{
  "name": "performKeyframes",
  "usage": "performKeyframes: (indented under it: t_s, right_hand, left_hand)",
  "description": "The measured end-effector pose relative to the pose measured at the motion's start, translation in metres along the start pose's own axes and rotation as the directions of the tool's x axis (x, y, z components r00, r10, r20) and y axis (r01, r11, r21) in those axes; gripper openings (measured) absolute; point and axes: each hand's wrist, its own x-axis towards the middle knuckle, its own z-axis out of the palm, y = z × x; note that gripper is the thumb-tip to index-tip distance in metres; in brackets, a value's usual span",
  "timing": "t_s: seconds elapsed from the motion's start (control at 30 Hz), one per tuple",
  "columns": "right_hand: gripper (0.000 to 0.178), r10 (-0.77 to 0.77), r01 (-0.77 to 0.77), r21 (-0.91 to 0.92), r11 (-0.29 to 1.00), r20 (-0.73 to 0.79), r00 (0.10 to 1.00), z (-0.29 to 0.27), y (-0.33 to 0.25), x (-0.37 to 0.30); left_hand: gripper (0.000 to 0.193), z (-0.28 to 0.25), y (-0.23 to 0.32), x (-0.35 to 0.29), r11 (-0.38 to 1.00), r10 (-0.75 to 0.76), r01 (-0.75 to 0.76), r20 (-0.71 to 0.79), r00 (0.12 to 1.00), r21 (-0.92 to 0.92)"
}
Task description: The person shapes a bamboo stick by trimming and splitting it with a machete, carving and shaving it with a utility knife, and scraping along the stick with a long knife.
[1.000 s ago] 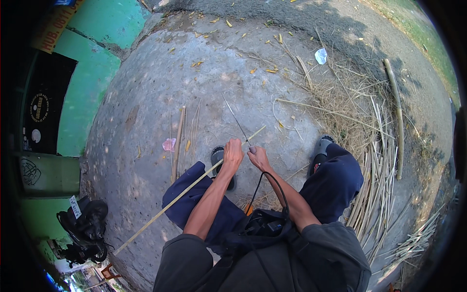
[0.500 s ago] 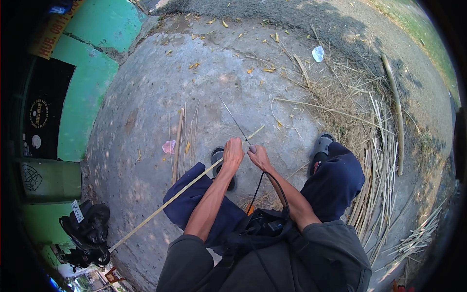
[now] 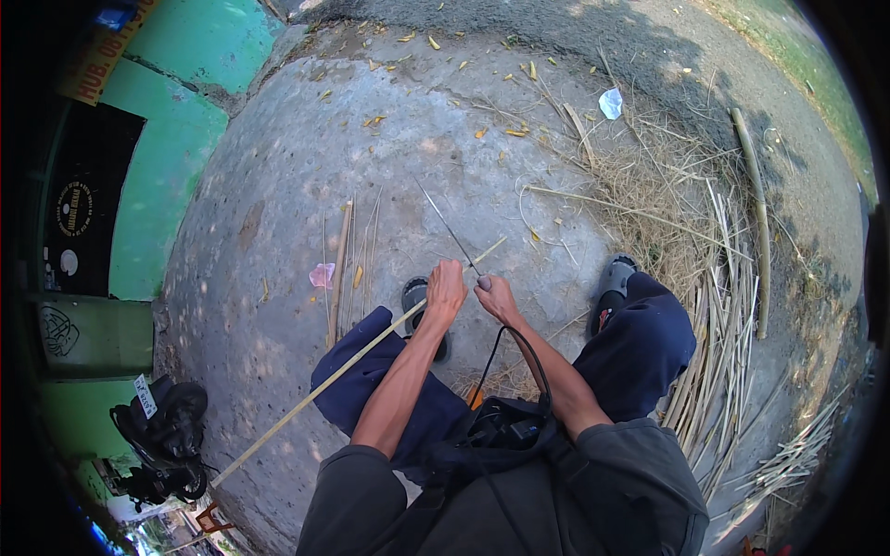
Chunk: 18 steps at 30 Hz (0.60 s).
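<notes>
My left hand [image 3: 447, 289] is closed around a long, thin bamboo strip [image 3: 311, 395]. The strip runs from low on the left, across my left knee, to a short end beyond my fingers. Close beside it, my right hand [image 3: 499, 298] grips the handle of a long, narrow knife [image 3: 445, 222], its blade pointing away to the upper left. The knife crosses the strip just past my left hand; whether the edge is biting into it is too small to tell.
Cut bamboo strips [image 3: 712, 361] lie piled at my right, beside dry shavings [image 3: 663, 199] and a bamboo pole [image 3: 753, 218]. More thin sticks [image 3: 341, 273] rest near my left shoe [image 3: 414, 295]. A motorcycle [image 3: 167, 435] stands at the lower left by a green wall [image 3: 167, 204].
My hands keep the same grips on the strip and the knife. The view has shifted very slightly; my right hand sits a few pixels farther right.
</notes>
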Motion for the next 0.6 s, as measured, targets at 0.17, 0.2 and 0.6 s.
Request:
performKeyframes:
  t_s: [0.17, 0.2, 0.6]
  right_hand:
    - [0.028, 0.055, -0.055, -0.061, 0.997, 0.000, 0.998, 0.000, -0.002, 0.001]
    - [0.028, 0.057, -0.057, -0.059, 0.997, 0.002, 0.998, 0.002, -0.007, 0.000]
    - [0.026, 0.098, -0.098, -0.095, 0.991, -0.013, 0.995, -0.006, 0.008, 0.001]
  left_hand:
    - [0.009, 0.004, -0.010, -0.002, 0.999, 0.027, -0.030, -0.064, 0.998, -0.043]
    - [0.010, 0.004, -0.013, -0.002, 0.999, 0.018, -0.020, -0.046, 0.999, -0.042]
    - [0.007, 0.003, -0.004, -0.005, 1.000, 0.026, -0.026, -0.037, 0.999, 0.001]
